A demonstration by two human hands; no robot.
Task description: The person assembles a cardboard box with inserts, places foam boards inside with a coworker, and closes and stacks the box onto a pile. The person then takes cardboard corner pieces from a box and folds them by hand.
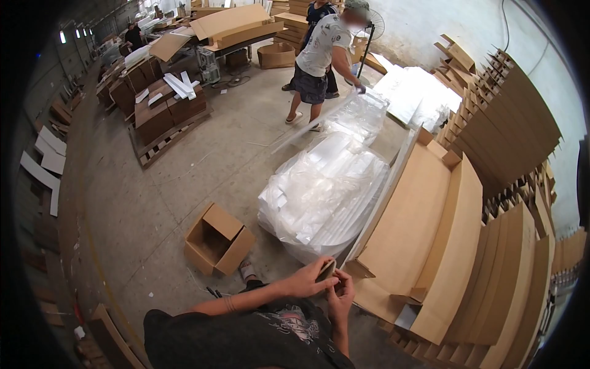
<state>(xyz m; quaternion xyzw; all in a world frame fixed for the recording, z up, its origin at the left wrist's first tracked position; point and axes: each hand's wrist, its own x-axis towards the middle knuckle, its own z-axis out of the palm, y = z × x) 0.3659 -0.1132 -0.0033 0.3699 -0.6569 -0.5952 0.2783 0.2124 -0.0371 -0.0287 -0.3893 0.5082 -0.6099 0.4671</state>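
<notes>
Both hands are close together in front of my body, near the bottom centre. My left hand (pixel 310 280) holds a small flat brown piece (pixel 328 269), its fingers closed round the lower side. My right hand (pixel 341 289) touches the same piece from the other side, its fingers bent in a pinch. Just beyond them lies a large bundle wrapped in clear plastic (pixel 319 190). To the right stands a long open cardboard box (pixel 405 215), its near corner beside my right hand.
An open carton (pixel 219 240) sits on the floor to the left. A co-worker (pixel 319 55) handles clear plastic sheet beyond the bundle, with another person behind. Stacked cardboard (pixel 504 123) lines the right side. A pallet with boxes (pixel 166 117) stands at the upper left.
</notes>
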